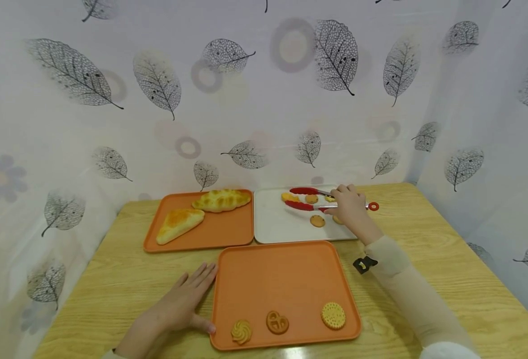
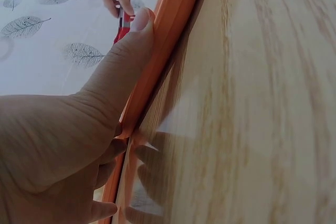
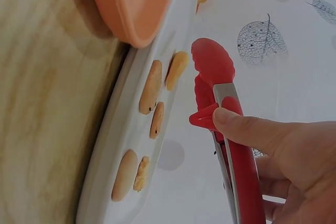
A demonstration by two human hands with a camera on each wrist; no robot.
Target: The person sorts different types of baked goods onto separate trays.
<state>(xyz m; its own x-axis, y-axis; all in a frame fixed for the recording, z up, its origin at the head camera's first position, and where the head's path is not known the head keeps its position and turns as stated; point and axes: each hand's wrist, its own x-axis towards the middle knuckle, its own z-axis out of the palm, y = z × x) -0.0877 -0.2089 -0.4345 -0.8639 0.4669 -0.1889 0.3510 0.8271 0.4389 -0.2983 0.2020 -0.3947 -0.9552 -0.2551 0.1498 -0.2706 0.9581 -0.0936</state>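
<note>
- From my head, I see my right hand [image 1: 351, 205] gripping the red-tipped tongs [image 1: 301, 205] above the white tray [image 1: 270, 219]; they point to my left, with their two heads apart. A yellow piece [image 1: 288, 197] shows at those heads, and a round cookie [image 1: 317, 221] lies on the tray nearer to me.
- My left hand [image 1: 180, 301] has its fingers straight, at the left edge of the front orange tray [image 1: 277, 274]. Along that tray's near side lie a swirl cookie [image 1: 241, 331], a pretzel [image 1: 277, 322] and a round yellow biscuit [image 1: 333, 315].
- The back orange tray [image 1: 223, 232] bears a triangular bread [image 1: 178, 225] and a long bread [image 1: 221, 200]. All three trays stand on a wood-grain table [image 1: 443, 229], before a pale leaf-print backdrop [image 1: 255, 109].
- From my left wrist, my thumb lies along the orange rim, the tabletop beside it; my right hand and the tongs show beyond.
- From my right wrist, my thumb presses the tongs' red side tab, fingers curled round the handles. The heads are clear of the yellow piece, which rests on the white tray.
</note>
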